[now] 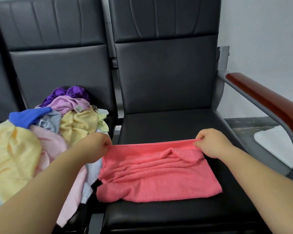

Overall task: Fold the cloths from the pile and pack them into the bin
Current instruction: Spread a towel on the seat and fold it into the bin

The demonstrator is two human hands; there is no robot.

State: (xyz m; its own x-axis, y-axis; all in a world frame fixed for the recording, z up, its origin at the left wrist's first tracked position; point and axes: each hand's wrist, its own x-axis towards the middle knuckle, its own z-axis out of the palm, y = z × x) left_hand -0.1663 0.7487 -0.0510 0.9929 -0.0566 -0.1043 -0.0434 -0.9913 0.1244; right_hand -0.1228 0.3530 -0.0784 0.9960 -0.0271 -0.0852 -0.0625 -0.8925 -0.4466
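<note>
Your left hand (98,144) and right hand (208,142) each pinch a far corner of the pink cloth (159,173), spread on the right seat (167,125) beside the pile (41,141). Its near-left corner is bunched at the seat edge; fold now and you risk a crooked fold

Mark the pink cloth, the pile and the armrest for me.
pink cloth (159,179), head view, on its flat middle.
pile (78,125), head view, on a yellow cloth in it.
armrest (264,103), head view, on its wooden top.

Bare forearms (46,186) — bare left hand (96,146), right hand (212,143).
</note>
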